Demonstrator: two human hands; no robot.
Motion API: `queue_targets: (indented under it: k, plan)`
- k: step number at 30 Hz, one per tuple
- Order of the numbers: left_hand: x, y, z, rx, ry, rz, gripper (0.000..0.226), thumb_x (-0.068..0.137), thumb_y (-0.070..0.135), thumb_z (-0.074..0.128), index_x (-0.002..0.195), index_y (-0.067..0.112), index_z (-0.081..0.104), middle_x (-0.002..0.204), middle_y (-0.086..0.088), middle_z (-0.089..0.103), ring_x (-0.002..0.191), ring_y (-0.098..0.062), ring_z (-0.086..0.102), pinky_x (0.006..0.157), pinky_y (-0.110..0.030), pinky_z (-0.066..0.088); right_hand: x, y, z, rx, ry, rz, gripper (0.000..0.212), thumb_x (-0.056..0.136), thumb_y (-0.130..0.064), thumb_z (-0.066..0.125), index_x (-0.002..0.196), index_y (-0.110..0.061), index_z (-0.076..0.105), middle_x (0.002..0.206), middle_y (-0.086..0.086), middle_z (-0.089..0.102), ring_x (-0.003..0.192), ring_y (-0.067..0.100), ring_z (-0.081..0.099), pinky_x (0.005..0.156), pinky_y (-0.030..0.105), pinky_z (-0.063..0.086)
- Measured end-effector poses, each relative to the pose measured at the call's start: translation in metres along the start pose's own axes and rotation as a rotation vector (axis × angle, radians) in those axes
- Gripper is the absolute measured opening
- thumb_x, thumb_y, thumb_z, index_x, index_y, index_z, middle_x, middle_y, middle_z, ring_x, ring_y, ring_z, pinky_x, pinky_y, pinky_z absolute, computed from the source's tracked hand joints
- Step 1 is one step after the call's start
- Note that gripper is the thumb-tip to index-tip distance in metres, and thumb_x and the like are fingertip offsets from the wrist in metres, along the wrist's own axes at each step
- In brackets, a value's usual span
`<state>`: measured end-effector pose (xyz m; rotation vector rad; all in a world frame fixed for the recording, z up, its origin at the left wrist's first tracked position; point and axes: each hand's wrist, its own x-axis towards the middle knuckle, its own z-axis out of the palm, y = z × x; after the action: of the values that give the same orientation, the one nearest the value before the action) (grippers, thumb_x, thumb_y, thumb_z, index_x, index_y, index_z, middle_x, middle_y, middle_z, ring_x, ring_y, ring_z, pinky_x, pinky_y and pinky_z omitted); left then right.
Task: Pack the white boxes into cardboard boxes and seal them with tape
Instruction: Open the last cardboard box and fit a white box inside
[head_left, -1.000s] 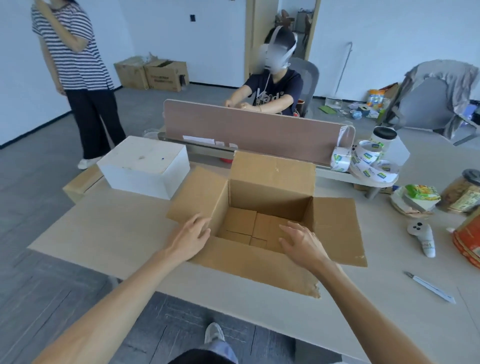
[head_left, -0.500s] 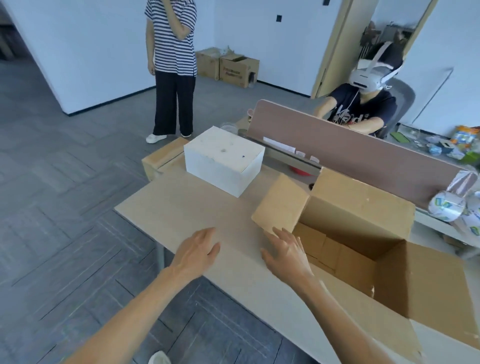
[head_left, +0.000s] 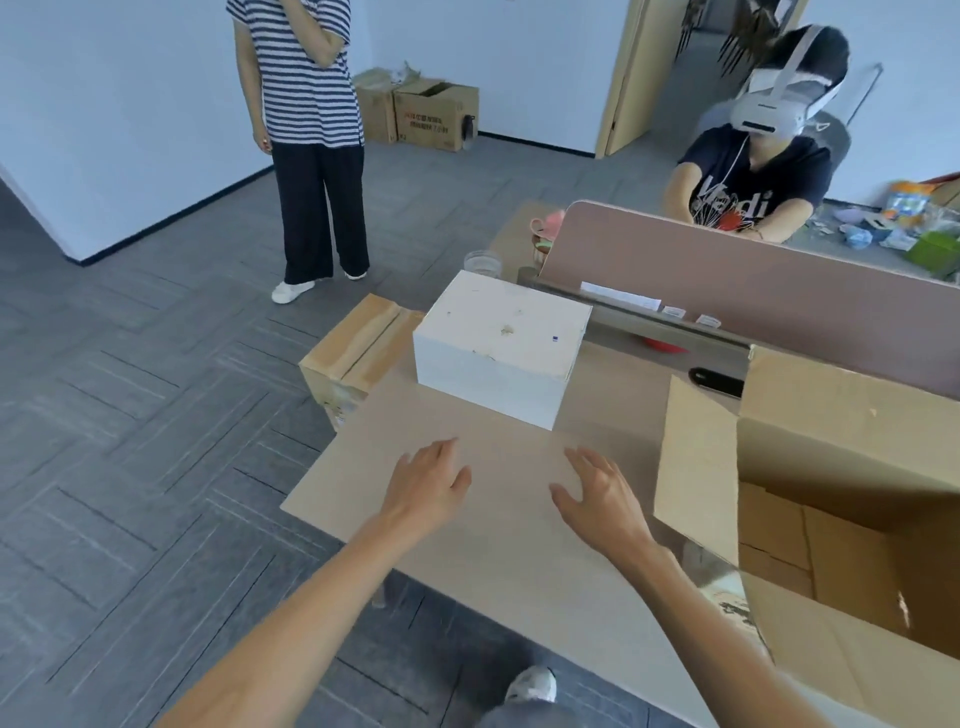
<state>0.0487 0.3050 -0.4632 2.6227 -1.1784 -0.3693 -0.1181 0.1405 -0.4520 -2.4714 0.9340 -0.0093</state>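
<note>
Cardboard box (head_left: 841, 431) (flaps open) on table (head_left: 498, 566) — white box (head_left: 504, 332) outside it.

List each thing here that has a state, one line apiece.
white box: closed, on the table, untouched.
large cardboard box: open, flaps out, no white box seen inside.
taped cardboard box: sealed, beside the table.
left hand: open, holds nothing.
right hand: open, holds nothing.
</note>
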Motion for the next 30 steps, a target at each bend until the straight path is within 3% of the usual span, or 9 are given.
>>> queue_targets:
  k: [5, 10, 13, 17, 20, 24, 27, 30]
  plan:
    - [0.053, -0.030, -0.015, 0.096, 0.010, 0.006, 0.050, 0.102, 0.032, 0.036, 0.147, 0.010, 0.032, 0.149, -0.006, 0.042, 0.130, -0.025, 0.044, 0.106, -0.039, 0.033, 0.066, -0.003, 0.013, 0.119, -0.017, 0.087, 0.068, 0.096, -0.036, 0.056, 0.153, -0.011, 0.027, 0.157, 0.009, 0.033, 0.142, 0.028, 0.032, 0.110, 0.034, 0.032]
    - [0.103, -0.066, -0.024, 0.056, -0.049, -0.071, 0.048, 0.101, 0.029, 0.039, 0.144, 0.009, 0.034, 0.145, -0.008, 0.044, 0.130, -0.027, 0.044, 0.101, -0.039, 0.040, 0.114, -0.009, 0.025, 0.486, -0.035, 0.285, 0.073, 0.095, -0.032, 0.061, 0.153, -0.013, 0.022, 0.154, 0.011, 0.034, 0.143, 0.027, 0.030, 0.109, 0.035, 0.030]
    - [0.135, -0.081, -0.029, -0.130, -0.088, -0.151, 0.052, 0.100, 0.030, 0.044, 0.147, 0.013, 0.030, 0.150, -0.007, 0.039, 0.134, -0.025, 0.040, 0.100, -0.038, 0.040, 0.135, -0.007, 0.032, 0.570, -0.015, 0.370, 0.082, 0.093, -0.034, 0.064, 0.155, -0.012, 0.015, 0.159, 0.008, 0.026, 0.147, 0.023, 0.021, 0.114, 0.033, 0.024]
    - [0.182, -0.104, -0.034, -0.499, -0.139, -0.296, 0.068, 0.092, 0.029, 0.061, 0.150, 0.016, 0.027, 0.156, -0.002, 0.030, 0.140, -0.021, 0.033, 0.108, -0.033, 0.033, 0.159, -0.009, 0.030, 0.641, 0.046, 0.422, 0.075, 0.090, -0.032, 0.069, 0.151, -0.014, 0.029, 0.152, 0.004, 0.039, 0.142, 0.019, 0.033, 0.104, 0.025, 0.029]
    - [0.219, -0.126, -0.034, -0.630, -0.111, -0.299, 0.084, 0.085, 0.029, 0.072, 0.152, 0.016, 0.022, 0.157, 0.000, 0.027, 0.143, -0.019, 0.028, 0.112, -0.035, 0.029, 0.178, -0.011, 0.030, 0.682, 0.128, 0.430, 0.074, 0.084, -0.035, 0.075, 0.147, -0.026, 0.037, 0.146, -0.008, 0.046, 0.137, 0.013, 0.039, 0.109, 0.032, 0.035]
    - [0.258, -0.147, -0.037, -0.737, -0.190, -0.239, 0.093, 0.077, 0.034, 0.080, 0.152, 0.025, 0.025, 0.154, 0.011, 0.033, 0.141, -0.012, 0.031, 0.111, -0.033, 0.029, 0.198, -0.013, 0.035, 0.747, 0.265, 0.499, 0.055, 0.080, -0.020, 0.080, 0.128, -0.028, 0.054, 0.124, -0.012, 0.063, 0.117, 0.010, 0.059, 0.098, 0.031, 0.048]
    - [0.279, -0.153, -0.035, -0.820, -0.311, -0.135, 0.086, 0.074, 0.028, 0.082, 0.146, 0.036, 0.035, 0.143, 0.022, 0.046, 0.131, 0.000, 0.042, 0.109, -0.032, 0.036, 0.208, -0.016, 0.041, 0.815, 0.250, 0.506, 0.054, 0.079, -0.004, 0.079, 0.122, -0.028, 0.057, 0.116, -0.012, 0.067, 0.102, -0.003, 0.064, 0.075, 0.012, 0.051]
    - [0.290, -0.148, -0.031, -0.930, -0.358, -0.075, 0.080, 0.075, 0.011, 0.081, 0.138, 0.041, 0.042, 0.125, 0.032, 0.057, 0.115, 0.014, 0.050, 0.092, -0.014, 0.043, 0.213, -0.013, 0.049, 0.849, 0.245, 0.514, 0.053, 0.080, -0.004, 0.078, 0.124, -0.026, 0.058, 0.113, -0.014, 0.068, 0.089, -0.012, 0.064, 0.066, 0.005, 0.048]
